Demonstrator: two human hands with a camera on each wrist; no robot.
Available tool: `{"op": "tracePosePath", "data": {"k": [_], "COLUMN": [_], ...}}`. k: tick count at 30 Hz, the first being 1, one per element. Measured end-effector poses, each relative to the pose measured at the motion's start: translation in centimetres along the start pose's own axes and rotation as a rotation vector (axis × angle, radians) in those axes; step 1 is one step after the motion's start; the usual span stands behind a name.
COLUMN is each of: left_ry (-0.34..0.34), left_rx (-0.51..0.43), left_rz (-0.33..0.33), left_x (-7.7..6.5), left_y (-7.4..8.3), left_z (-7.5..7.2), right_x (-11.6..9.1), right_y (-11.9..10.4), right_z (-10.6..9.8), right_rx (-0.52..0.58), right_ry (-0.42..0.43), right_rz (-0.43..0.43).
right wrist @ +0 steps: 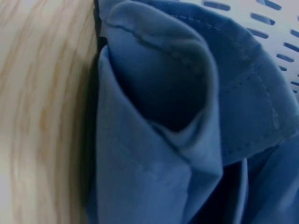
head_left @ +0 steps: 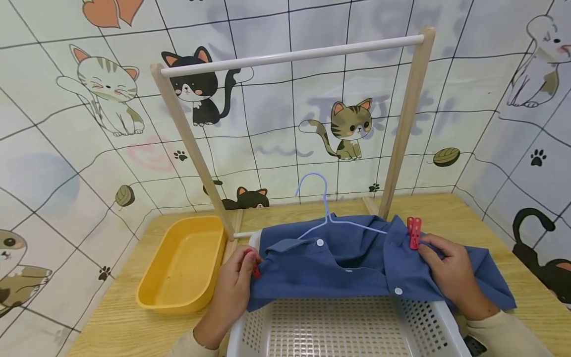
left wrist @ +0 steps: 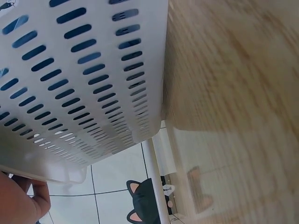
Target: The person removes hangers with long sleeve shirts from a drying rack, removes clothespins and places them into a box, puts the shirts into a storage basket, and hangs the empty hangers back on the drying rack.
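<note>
A blue buttoned shirt [head_left: 312, 272] lies across a white perforated basket [head_left: 339, 327], with a light blue hanger [head_left: 327, 210] in its neck and the hook standing up. At the shirt's left end my left hand [head_left: 236, 275] pinches a red clothespin [head_left: 256, 270], partly hidden by the fingers. My right hand [head_left: 450, 270] is at the right side, thumb and forefinger pinching the edge of another red clothespin [head_left: 415, 234] that stands upright on the cloth. In the right wrist view a folded tube of the shirt [right wrist: 154, 154] fills the middle; the hand is out of sight there.
A wooden rack with a white top bar [head_left: 290, 57] stands behind the basket. To the left, a yellow tray [head_left: 183, 263] sits on the wood-grain table [head_left: 107, 317]. Cat-patterned wall covering [head_left: 267, 119] closes off the back and sides.
</note>
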State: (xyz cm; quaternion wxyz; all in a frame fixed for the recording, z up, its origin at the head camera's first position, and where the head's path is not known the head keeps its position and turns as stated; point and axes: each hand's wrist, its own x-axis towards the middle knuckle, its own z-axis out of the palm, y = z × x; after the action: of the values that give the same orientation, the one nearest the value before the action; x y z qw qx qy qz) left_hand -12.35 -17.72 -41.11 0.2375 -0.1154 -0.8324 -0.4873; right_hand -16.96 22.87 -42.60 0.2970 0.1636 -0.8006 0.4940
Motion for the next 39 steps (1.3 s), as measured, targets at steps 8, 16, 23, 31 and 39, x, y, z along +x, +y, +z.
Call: {"op": "tracePosePath", "data": {"k": [8,16,23,31,39], "left_ry": [0.049,0.105,0.128,0.147,0.129], "left_rx": [-0.062,-0.114,-0.200,-0.221,-0.036], "left_rz": [0.026,0.059,0.004,-0.013,-0.169], "left_x": [0.0,0.3,0.4,1.5,2.5], "left_y": [0.0,0.1,0.4,0.9,0.8], "left_z": [0.2,0.0,-0.4,-2.2,-5.3], "right_x": [-0.1,0.0,0.1,0.0,0.1], "right_y": [0.5,0.1,-0.2,0.0,-0.1], "right_z": [0.1,-0.1,-0.1,-0.4,0.0], "right_rx": [0.005,-0.003,-0.004,0.003,0.010], "right_ry": [0.014,0.009,-0.015,-0.001,-0.004], "right_rz": [-0.011,-0.009,-0.008,0.002,-0.027]}}
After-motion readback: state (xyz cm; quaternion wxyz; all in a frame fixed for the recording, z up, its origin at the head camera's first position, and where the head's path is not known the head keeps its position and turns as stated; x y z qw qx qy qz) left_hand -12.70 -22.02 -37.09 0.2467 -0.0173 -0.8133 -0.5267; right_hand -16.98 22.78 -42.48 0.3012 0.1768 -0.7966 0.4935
